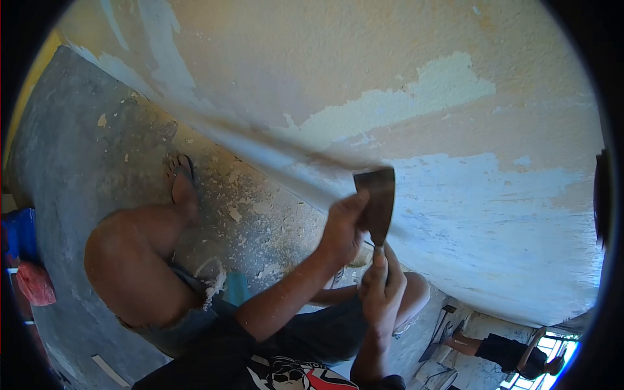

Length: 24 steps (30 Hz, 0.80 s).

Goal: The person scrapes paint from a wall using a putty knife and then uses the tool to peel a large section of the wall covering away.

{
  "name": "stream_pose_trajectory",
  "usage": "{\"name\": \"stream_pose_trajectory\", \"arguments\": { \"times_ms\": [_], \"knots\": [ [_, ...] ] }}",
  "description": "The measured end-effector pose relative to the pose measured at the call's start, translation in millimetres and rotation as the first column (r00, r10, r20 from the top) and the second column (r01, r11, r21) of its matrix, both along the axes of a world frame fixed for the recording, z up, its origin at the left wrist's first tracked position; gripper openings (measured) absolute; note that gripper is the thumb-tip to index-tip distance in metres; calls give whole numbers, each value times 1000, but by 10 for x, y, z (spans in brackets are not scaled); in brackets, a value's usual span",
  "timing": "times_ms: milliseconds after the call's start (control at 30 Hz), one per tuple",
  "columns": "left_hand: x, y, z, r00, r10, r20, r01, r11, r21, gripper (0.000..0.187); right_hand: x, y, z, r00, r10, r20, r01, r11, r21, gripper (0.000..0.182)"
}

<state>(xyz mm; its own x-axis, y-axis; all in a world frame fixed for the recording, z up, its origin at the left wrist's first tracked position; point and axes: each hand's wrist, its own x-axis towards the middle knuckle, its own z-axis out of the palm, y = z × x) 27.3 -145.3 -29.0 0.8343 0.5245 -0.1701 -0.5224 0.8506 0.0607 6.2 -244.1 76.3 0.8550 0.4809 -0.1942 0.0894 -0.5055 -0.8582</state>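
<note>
A paint scraper (377,201) with a wide, dark blade is held up in front of the wall, blade end upward in the head view. My right hand (383,292) grips its handle, fingers wrapped round. My left hand (344,227) is closed at the blade's left edge, with the thumb lying against the metal. Behind the blade, the wall (448,221) shows pale scraped areas and patches of beige paint. Part of the handle is hidden inside my right hand.
Paint flakes (240,214) litter the grey floor (84,162) along the wall's foot. A teal container (237,288) stands by my bent leg. Red plastic (36,284) and a blue object (19,234) lie at the far left. Another person (504,351) is near a bright window (552,344).
</note>
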Motion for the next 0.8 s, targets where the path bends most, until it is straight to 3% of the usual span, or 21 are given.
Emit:
{"name": "stream_pose_trajectory", "arguments": {
  "times_ms": [167, 233, 300, 500, 567, 600, 633, 700, 733, 800],
  "knots": [
    [41, 10, -31, 999, -46, 29, 44, 997, 62, 29, -6, -31, -250, 992, -115, 53, 115, 993, 5, 37],
    [43, 12, -79, 998, -56, 17, 55, 996, 74, 28, -78, -5, -130, 996, -64, 55, 65, 998, -24, 39],
    [15, -17, -70, 995, -17, 99, 19, 1000, -21, 28, -37, -123, -137, 998, -46, 51, 48, 998, -38, 39],
    [5, 26, 4, 999, -7, 40, 8, 1000, -8, 26, -4, -28, -101, 999, 32, 23, -29, 995, -91, 38],
    [-39, 53, 26, 999, -31, -19, 30, 997, -71, 26, -97, -1, -219, 985, 89, 145, -78, 994, -78, 38],
    [-113, 148, -159, 962, -105, 254, 106, 994, 10, 28, -190, 85, -155, 991, 65, 120, -53, 993, -102, 37],
    [-122, 87, -144, 963, -118, 241, 121, 993, 3, 28, -177, 55, -155, 993, 51, 106, -39, 993, -107, 37],
    [-55, 68, -11, 1000, 16, 24, -16, 1000, -18, 29, -48, 14, -109, 999, 12, 48, -9, 998, -65, 37],
    [-33, 7, -33, 998, 2, 63, 0, 1000, -24, 31, -4, -35, 9, 998, 44, -42, -46, 997, -55, 38],
    [18, -111, -27, 994, -33, 102, 36, 999, -20, 31, 22, -179, 19, 999, 43, -9, -43, 998, -41, 39]
  ]
}}
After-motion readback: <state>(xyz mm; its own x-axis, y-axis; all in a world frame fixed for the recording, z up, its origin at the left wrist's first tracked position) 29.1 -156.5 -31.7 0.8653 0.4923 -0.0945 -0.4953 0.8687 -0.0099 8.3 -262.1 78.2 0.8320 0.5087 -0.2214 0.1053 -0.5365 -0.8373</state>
